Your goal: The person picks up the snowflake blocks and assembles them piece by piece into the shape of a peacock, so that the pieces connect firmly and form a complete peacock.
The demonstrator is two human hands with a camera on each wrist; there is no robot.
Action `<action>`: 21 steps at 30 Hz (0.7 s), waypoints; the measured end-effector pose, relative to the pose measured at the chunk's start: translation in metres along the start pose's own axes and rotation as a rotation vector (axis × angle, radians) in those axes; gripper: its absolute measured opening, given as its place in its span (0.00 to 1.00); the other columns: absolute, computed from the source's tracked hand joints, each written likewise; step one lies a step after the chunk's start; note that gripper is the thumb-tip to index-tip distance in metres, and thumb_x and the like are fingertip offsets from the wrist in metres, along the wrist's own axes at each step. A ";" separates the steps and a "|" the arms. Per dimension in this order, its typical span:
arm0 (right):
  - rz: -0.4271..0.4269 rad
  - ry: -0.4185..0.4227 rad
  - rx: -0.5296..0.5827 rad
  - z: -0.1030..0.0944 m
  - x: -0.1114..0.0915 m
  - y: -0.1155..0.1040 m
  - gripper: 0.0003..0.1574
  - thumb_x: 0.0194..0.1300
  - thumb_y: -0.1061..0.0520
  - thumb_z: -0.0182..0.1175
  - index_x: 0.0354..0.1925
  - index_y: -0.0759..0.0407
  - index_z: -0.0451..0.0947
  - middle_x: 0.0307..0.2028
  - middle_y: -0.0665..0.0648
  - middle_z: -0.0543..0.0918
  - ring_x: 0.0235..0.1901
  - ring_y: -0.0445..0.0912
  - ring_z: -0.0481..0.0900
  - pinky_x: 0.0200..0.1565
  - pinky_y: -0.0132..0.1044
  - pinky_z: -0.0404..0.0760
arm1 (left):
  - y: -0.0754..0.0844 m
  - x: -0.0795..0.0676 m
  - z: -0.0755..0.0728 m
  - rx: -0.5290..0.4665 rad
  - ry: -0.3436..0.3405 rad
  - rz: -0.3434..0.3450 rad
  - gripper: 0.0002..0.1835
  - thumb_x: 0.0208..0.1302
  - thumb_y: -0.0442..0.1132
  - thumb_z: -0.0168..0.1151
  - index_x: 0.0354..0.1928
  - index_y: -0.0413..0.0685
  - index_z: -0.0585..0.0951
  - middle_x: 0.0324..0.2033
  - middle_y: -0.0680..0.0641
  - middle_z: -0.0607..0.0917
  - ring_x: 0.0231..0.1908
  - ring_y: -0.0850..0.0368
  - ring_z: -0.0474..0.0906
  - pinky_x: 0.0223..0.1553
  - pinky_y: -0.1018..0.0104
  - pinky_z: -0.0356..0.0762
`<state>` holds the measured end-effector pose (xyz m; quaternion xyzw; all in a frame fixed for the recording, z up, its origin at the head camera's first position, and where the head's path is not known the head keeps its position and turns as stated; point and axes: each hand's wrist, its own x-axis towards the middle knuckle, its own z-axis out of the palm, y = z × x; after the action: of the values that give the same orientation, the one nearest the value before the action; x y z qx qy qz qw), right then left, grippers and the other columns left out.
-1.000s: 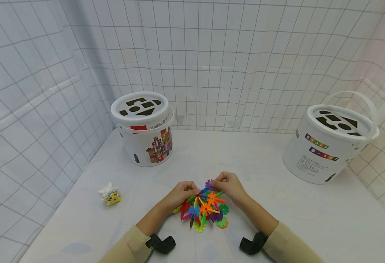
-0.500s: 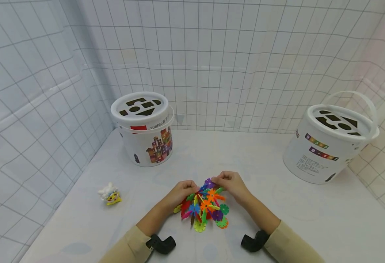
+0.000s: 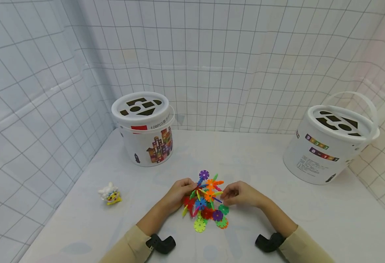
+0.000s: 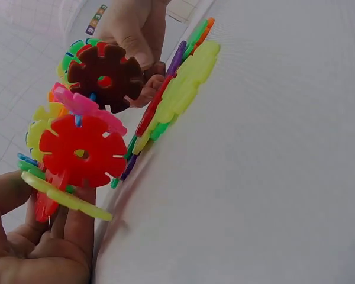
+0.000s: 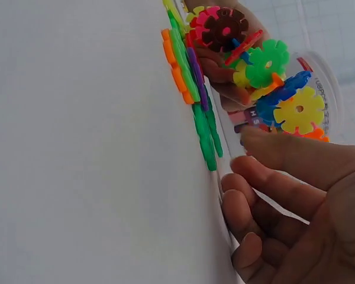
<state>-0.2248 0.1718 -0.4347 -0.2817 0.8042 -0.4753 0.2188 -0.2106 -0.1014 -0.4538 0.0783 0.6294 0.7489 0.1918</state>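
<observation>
In the head view, my left hand (image 3: 180, 193) grips a cluster of interlocking snowflake discs (image 3: 209, 196) in many colours. A purple disc (image 3: 204, 175) stands at the top of this cluster. The left wrist view shows the left fingers (image 4: 77, 231) under a red disc (image 4: 83, 151) and a yellow disc (image 4: 65, 195). My right hand (image 3: 241, 193) is just right of the cluster, fingers loosely bent, thumb and index finger apart with nothing between them. Below the cluster, loose discs lie flat on the table, including a yellow-green disc (image 3: 199, 225) and a green disc (image 3: 223, 209).
A lidded white bucket (image 3: 143, 138) stands at the back left. Another white bucket (image 3: 317, 157), its handle raised, is at the right. A small white and yellow toy figure (image 3: 111, 195) sits on the left of the white table (image 3: 261, 157). Gridded white curtains surround the table.
The right hand has come off the purple disc and moved down and to the right. The purple disc now stands higher, and the cluster has turned in the left hand.
</observation>
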 end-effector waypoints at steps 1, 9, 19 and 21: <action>-0.017 -0.027 -0.027 0.000 -0.001 0.001 0.12 0.58 0.60 0.69 0.40 0.65 0.82 0.33 0.55 0.83 0.30 0.44 0.75 0.33 0.32 0.77 | 0.000 0.000 0.000 -0.012 -0.005 0.001 0.12 0.73 0.33 0.50 0.29 0.47 0.75 0.30 0.51 0.76 0.33 0.60 0.72 0.36 0.74 0.74; -0.043 -0.073 -0.150 0.003 -0.003 0.001 0.15 0.52 0.60 0.74 0.37 0.59 0.78 0.31 0.50 0.78 0.27 0.41 0.71 0.31 0.32 0.74 | -0.001 -0.001 -0.002 -0.107 -0.054 0.015 0.11 0.71 0.29 0.48 0.30 0.46 0.75 0.29 0.53 0.83 0.31 0.63 0.80 0.37 0.73 0.80; -0.005 -0.071 -0.045 -0.007 -0.003 0.002 0.09 0.60 0.63 0.68 0.34 0.62 0.75 0.28 0.52 0.79 0.26 0.43 0.74 0.30 0.32 0.76 | -0.001 0.001 -0.001 -0.043 0.009 0.020 0.09 0.71 0.31 0.51 0.31 0.45 0.75 0.30 0.52 0.79 0.33 0.62 0.75 0.37 0.74 0.76; 0.002 -0.038 -0.019 -0.011 -0.003 0.003 0.09 0.60 0.64 0.67 0.36 0.64 0.75 0.28 0.54 0.79 0.26 0.44 0.74 0.30 0.32 0.77 | -0.001 0.000 0.000 -0.028 0.026 0.013 0.07 0.71 0.32 0.52 0.33 0.44 0.75 0.30 0.52 0.79 0.32 0.62 0.74 0.36 0.75 0.76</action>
<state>-0.2304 0.1820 -0.4319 -0.2922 0.8046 -0.4620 0.2319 -0.2109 -0.1015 -0.4548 0.0698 0.6206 0.7600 0.1799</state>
